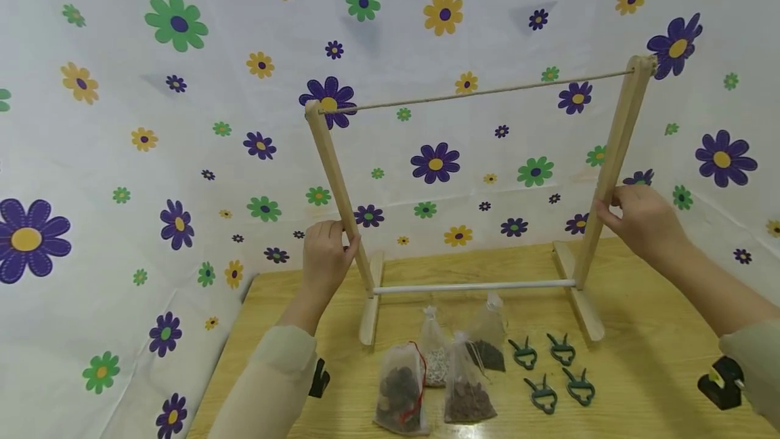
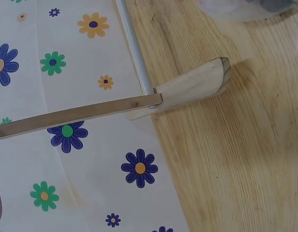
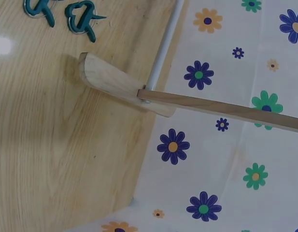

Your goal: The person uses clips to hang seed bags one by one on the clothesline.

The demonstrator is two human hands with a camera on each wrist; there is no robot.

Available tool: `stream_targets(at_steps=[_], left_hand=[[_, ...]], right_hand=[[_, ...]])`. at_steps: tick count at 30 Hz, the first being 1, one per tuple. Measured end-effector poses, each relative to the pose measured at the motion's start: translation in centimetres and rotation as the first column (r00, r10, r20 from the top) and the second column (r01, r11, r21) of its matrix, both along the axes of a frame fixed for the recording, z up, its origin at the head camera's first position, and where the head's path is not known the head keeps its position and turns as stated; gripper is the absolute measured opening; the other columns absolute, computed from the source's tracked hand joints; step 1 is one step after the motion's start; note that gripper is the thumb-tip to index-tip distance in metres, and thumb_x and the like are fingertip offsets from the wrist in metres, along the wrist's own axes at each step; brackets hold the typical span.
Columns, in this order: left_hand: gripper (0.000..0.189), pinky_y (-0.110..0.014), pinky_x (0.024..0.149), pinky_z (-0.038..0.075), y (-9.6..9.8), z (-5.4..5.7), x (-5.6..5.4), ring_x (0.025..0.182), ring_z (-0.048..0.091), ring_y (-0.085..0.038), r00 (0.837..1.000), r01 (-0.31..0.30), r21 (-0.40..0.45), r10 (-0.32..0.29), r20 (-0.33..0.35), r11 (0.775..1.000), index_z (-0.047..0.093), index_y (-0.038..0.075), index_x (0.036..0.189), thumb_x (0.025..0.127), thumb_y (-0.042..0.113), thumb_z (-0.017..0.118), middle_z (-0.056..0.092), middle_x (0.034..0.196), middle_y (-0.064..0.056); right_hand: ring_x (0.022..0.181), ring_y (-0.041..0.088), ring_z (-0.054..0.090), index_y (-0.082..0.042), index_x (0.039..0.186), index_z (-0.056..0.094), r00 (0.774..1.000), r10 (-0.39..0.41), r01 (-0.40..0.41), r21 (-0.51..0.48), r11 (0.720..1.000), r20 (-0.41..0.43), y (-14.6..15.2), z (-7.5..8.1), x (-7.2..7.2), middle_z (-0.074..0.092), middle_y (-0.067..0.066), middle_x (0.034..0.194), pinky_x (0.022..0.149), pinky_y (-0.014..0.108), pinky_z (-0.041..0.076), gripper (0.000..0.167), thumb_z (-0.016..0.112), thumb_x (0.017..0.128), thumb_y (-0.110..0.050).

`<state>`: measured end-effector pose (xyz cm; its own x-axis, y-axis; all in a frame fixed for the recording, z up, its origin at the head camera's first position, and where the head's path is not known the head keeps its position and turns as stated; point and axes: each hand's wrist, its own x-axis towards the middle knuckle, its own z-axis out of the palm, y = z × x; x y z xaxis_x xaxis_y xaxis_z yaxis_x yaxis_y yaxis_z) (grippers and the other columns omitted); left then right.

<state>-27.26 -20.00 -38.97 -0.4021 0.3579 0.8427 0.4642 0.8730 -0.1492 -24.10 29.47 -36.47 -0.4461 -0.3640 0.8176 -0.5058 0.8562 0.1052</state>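
Note:
A wooden rack stands upright on the table, with a rope (image 1: pixel 475 94) strung between the tops of its posts and a white rod (image 1: pixel 475 286) joining them low down. My left hand (image 1: pixel 326 253) grips the left post (image 1: pixel 334 171) at its lower half, thumb on the near side. On the other side, my right hand (image 1: pixel 646 219) grips the right post (image 1: pixel 618 134) between thumb and fingers. The wrist views show the posts meeting the left foot (image 2: pixel 194 87) and the right foot (image 3: pixel 107 77); the right hand is out of its own wrist view.
In front of the rack lie several mesh drawstring bags (image 1: pixel 399 391) with dark, white and brown contents. Right of them are several dark green clips (image 1: pixel 542 395). The wooden table (image 1: pixel 646 371) meets a flower-printed cloth (image 1: pixel 390 208) behind and at the sides.

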Motion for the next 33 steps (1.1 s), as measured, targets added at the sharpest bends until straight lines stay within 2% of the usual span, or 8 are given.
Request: stream_targets(at_steps=[3, 9, 17, 24, 33], left_hand=[[0.033, -0.041, 0.067, 0.046, -0.6, 0.0, 0.4, 0.072, 0.056, -0.032, 1.0, 0.001, 0.006, -0.001, -0.002, 1.0, 0.061, -0.007, 0.085, 0.071, 0.014, 0.082, 0.062, 0.077, -0.017], [0.034, -0.041, 0.064, 0.045, -1.4, -0.5, 1.0, 0.069, 0.055, -0.032, 1.0, -0.01, 0.013, 0.01, 0.01, 1.0, 0.061, -0.008, 0.083, 0.071, 0.015, 0.083, 0.061, 0.075, -0.018], [0.033, -0.041, 0.064, 0.044, -1.6, -1.4, 1.0, 0.068, 0.055, -0.032, 1.0, 0.0, 0.027, -0.001, 0.02, 1.0, 0.06, -0.007, 0.08, 0.07, 0.015, 0.083, 0.06, 0.073, -0.017], [0.035, -0.039, 0.062, 0.043, -1.5, -1.9, 0.6, 0.066, 0.054, -0.031, 1.0, -0.001, 0.03, 0.0, 0.016, 1.0, 0.06, -0.007, 0.079, 0.068, 0.015, 0.084, 0.059, 0.072, -0.016], [0.034, -0.038, 0.062, 0.043, -0.9, -2.7, 0.4, 0.068, 0.055, -0.029, 0.997, -0.044, 0.047, 0.041, 0.069, 0.998, 0.061, -0.006, 0.085, 0.07, 0.015, 0.084, 0.062, 0.075, -0.015]], right_hand=[[0.061, 0.035, 0.055, 0.012, 0.083, 0.059, 0.999, 0.001, -0.001, -0.009, 1.0, 0.038, -0.7, 0.0, -0.5, 0.061, 0.021, 0.069, 0.05, 0.044, 0.047, 0.024, 0.065, 0.077, -0.01], [0.072, 0.038, 0.058, 0.012, 0.086, 0.059, 0.992, -0.015, 0.017, -0.013, 1.0, 0.122, -1.8, -0.1, -1.1, 0.061, 0.022, 0.073, 0.059, 0.048, 0.051, 0.026, 0.074, 0.071, -0.002], [0.07, 0.039, 0.057, 0.012, 0.083, 0.059, 0.991, -0.02, 0.024, -0.03, 0.999, 0.132, -2.2, -0.8, -1.9, 0.06, 0.022, 0.071, 0.056, 0.048, 0.05, 0.022, 0.073, 0.073, -0.001], [0.064, 0.038, 0.055, 0.013, 0.08, 0.058, 0.996, 0.013, -0.009, -0.051, 0.999, 0.085, -2.2, -2.0, -2.6, 0.059, 0.023, 0.068, 0.05, 0.046, 0.048, 0.021, 0.073, 0.071, 0.001], [0.062, 0.037, 0.054, 0.013, 0.081, 0.056, 0.994, 0.008, 0.002, -0.094, 0.996, 0.106, -2.0, -2.9, -2.9, 0.057, 0.024, 0.067, 0.05, 0.045, 0.047, 0.021, 0.072, 0.072, 0.003]])
